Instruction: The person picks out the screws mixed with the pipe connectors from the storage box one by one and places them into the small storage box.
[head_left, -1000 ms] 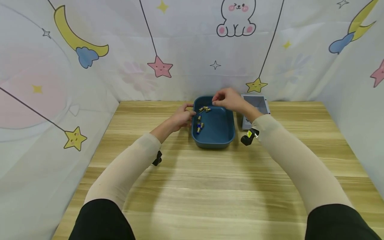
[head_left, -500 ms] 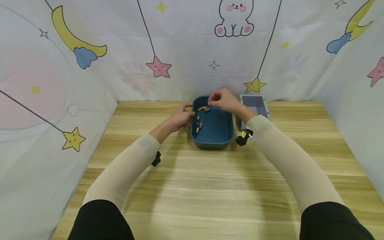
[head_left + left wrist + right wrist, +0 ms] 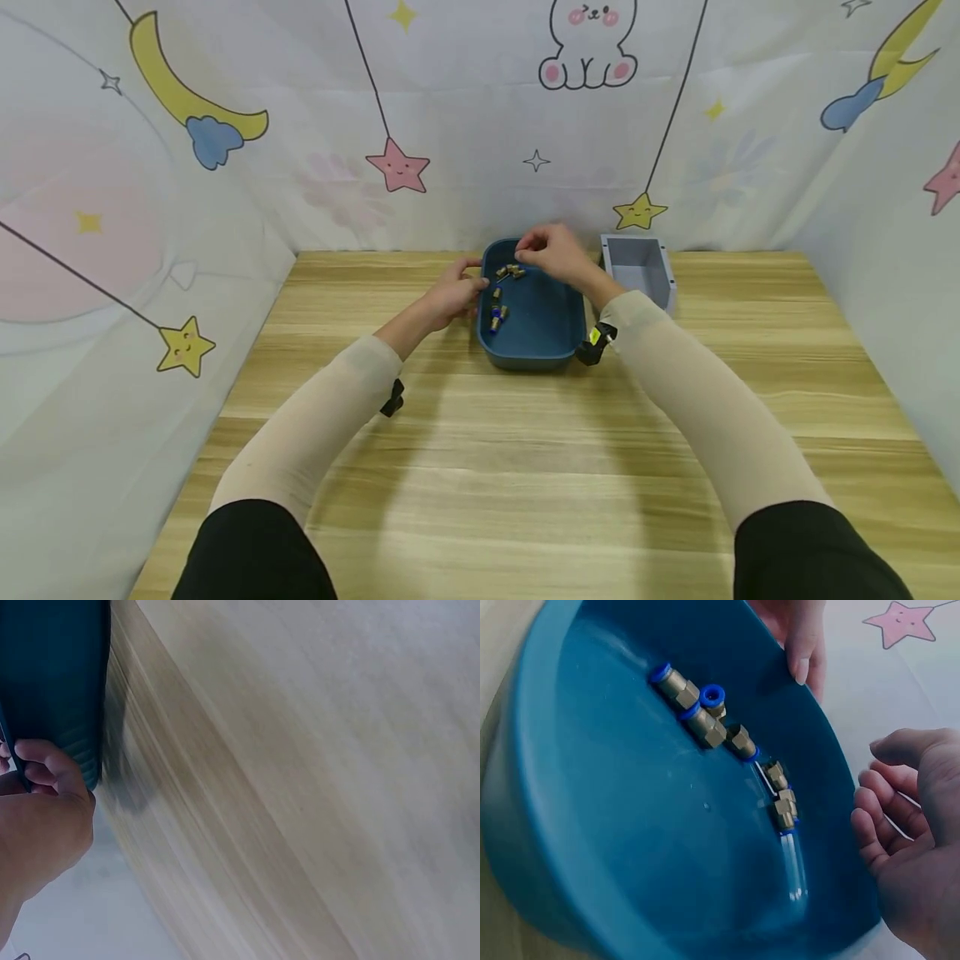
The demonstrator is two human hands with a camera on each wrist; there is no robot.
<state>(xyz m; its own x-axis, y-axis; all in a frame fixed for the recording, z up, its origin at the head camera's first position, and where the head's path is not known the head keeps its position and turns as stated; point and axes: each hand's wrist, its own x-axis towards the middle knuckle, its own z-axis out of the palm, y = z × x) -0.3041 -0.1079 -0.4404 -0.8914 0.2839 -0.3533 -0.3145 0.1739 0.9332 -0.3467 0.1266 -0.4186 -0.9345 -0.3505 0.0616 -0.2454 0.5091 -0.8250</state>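
Note:
A deep blue plastic tub (image 3: 542,321) sits at the back middle of the table. Brass push-in fittings (image 3: 705,724) with blue collars, several in all, lie inside along its left and far sides. My left hand (image 3: 452,297) grips the tub's left wall, thumb at the rim and fingers outside; the left wrist view shows this hand (image 3: 49,817) at its left edge. Above the tub's far end hovers my right hand (image 3: 558,252). In the right wrist view, this hand (image 3: 922,817) has loosely bent fingers, thumb apart from the fingertips, and nothing shows between them.
A grey rectangular bin (image 3: 639,265) stands close to the right of the tub, partly behind my right forearm. Behind the wooden table (image 3: 480,467) hangs a white cloth (image 3: 465,92) with printed stars and moons.
My right hand has shifted slightly left over the tub, its forearm swinging left and uncovering more of the grey bin. The left hand keeps its grip; the fittings lie as before.

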